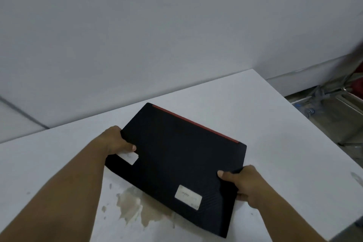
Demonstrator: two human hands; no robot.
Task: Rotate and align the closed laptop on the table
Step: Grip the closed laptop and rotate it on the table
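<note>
A closed black laptop (176,163) with a red strip along its far edge lies skewed on the white table (284,143), its near right corner pointing toward me. Two pale stickers sit on the lid. My left hand (115,140) grips the laptop's left edge, thumb on top near one sticker. My right hand (244,185) grips the right edge, thumb on the lid and fingers underneath. Whether the laptop rests flat or is slightly lifted I cannot tell.
A brownish stain (137,208) marks the table just under the laptop's near edge. A white wall (157,35) stands behind the table. Past the table's right edge, metal frame parts and a blue-wheeled object (322,100) sit on the floor.
</note>
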